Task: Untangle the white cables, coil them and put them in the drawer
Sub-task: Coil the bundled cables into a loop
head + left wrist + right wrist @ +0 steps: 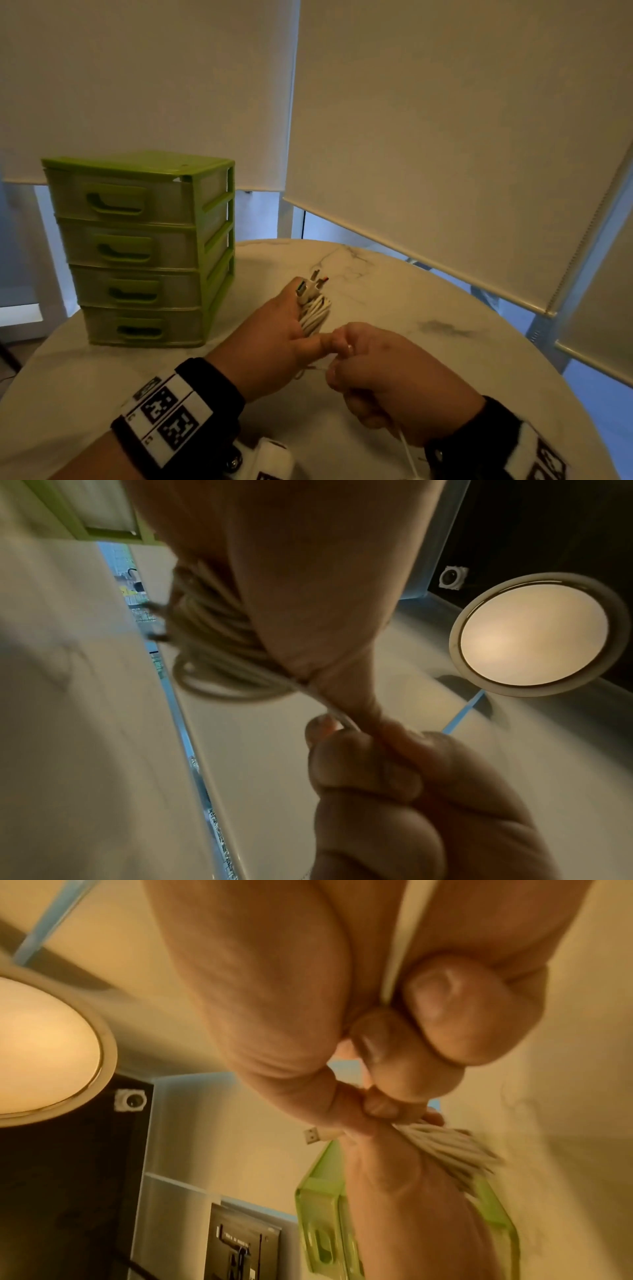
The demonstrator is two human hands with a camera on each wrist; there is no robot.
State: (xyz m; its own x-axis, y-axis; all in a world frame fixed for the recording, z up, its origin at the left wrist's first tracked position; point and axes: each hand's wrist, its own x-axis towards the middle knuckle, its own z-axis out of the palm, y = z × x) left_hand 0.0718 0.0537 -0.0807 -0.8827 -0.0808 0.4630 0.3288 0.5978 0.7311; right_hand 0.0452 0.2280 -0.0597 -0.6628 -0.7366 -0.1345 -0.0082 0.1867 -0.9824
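My left hand (291,329) grips a coiled bundle of white cables (315,313) above the marble table, with several plugs (313,282) sticking out past its fingers. In the left wrist view the coil (219,647) loops under the palm. My right hand (346,356) is curled and pinches a loose strand of the white cable right beside the left thumb; the strand (407,452) trails back under the right wrist. The right wrist view shows that strand (399,950) running through the curled fingers, and a USB plug (316,1135). The green drawer unit (144,246) stands at the left, all drawers closed.
The round marble table (428,308) has bare surface right of and behind the hands. Roller blinds (445,120) hang behind the table. A round ceiling lamp (534,634) shows in both wrist views.
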